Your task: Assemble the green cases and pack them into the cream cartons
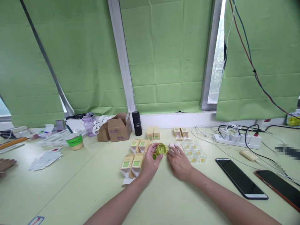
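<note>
My left hand (150, 161) is closed round a small yellow-green square container (161, 149), its hollow side facing me. A second yellow-green piece (154, 156) shows just beside it, partly behind the thumb. My right hand (179, 162) rests low on the table, fingers curled together near small pale blocks (172, 145) and some small yellow bits; what its fingertips hold, if anything, is hidden. Right of it stand clear plastic cups (192, 153) with yellow pieces inside. Left of my left hand are open cream boxes (126, 165) with green labels.
More cream boxes (153, 133) stand behind, near a black bottle (137, 123) and a cardboard carton (120, 127). Two phones (241, 178) lie at right, before a cabled power strip (236, 139). A drink cup (75, 140) and papers (46, 158) are leftward. Another person's hand (7, 165) shows at the left edge.
</note>
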`<state>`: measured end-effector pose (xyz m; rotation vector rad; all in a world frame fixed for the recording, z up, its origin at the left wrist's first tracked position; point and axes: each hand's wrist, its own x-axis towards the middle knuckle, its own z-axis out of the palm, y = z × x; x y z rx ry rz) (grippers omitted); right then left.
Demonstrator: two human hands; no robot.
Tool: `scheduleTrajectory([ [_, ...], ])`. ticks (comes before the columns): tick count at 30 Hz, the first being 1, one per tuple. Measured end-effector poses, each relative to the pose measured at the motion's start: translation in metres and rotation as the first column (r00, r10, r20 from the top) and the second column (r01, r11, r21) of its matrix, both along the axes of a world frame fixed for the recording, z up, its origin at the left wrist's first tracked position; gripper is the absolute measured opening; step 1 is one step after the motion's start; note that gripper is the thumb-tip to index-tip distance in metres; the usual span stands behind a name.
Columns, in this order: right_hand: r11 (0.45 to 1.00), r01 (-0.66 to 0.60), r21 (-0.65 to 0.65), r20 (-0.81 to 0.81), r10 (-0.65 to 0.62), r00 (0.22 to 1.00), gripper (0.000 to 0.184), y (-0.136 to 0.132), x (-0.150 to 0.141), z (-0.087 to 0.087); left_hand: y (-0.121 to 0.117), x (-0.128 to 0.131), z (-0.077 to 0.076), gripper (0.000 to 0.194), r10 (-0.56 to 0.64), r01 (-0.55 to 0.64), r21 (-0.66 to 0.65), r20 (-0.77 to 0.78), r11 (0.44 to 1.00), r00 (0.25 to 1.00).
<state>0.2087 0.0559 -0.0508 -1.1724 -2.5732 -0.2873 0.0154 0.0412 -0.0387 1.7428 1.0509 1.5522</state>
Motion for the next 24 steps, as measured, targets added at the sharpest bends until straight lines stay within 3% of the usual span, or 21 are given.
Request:
scheduleTrajectory([
  [6,0.996,-0.025,0.088,-0.035,0.028,0.999,0.036,0.001,0.0,0.001,-0.002,0.001,0.002,0.044,-0.022,0.022,-0.001,0.03,1.0,0.999],
  [11,0.963,-0.044,0.264,-0.333,0.134,0.933,0.022,-0.008,0.004,0.005,-0.005,0.002,0.005,0.048,-0.074,0.081,-0.053,0.133,0.995,0.988],
  [15,0.964,-0.009,0.265,-0.595,0.171,0.786,0.02,-0.022,0.007,0.009,-0.008,0.004,0.008,0.051,-0.099,0.115,-0.087,0.169,0.99,0.981],
  [20,0.996,-0.073,0.044,-0.838,0.077,0.54,0.013,-0.031,0.013,0.015,-0.012,0.006,0.01,0.05,-0.114,0.133,-0.11,0.16,0.985,0.981],
  [24,0.968,-0.204,-0.143,-0.945,-0.072,0.32,0.022,-0.023,0.019,0.013,-0.009,0.008,0.002,0.051,-0.127,0.142,-0.096,0.143,0.985,0.982],
])
